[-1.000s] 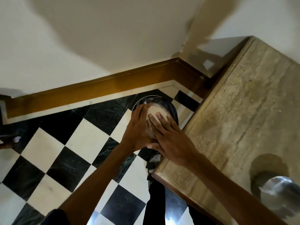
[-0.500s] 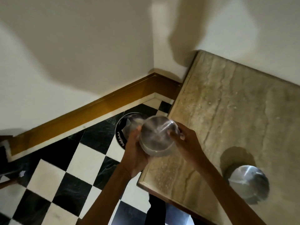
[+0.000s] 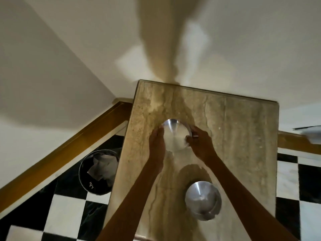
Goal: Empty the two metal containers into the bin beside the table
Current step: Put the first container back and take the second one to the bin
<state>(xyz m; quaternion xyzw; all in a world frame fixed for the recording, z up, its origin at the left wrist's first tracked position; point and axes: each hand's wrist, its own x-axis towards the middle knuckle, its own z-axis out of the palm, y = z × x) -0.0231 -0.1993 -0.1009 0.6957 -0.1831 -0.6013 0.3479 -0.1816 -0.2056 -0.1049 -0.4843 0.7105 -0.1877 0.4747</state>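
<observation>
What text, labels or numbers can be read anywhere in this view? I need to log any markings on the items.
Small white marks on the inner wall of the bin: too small and blurred to read.
Far metal container, held by both hands: no text visible.
Near metal container: no text visible.
Table: no text visible.

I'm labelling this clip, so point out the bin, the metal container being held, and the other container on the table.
bin (image 3: 86, 184): head view, on its dark front wall near the rim.
held metal container (image 3: 174, 134): head view, on its shiny inner surface between the hands.
other container (image 3: 202, 200): head view, on its inner wall.
</observation>
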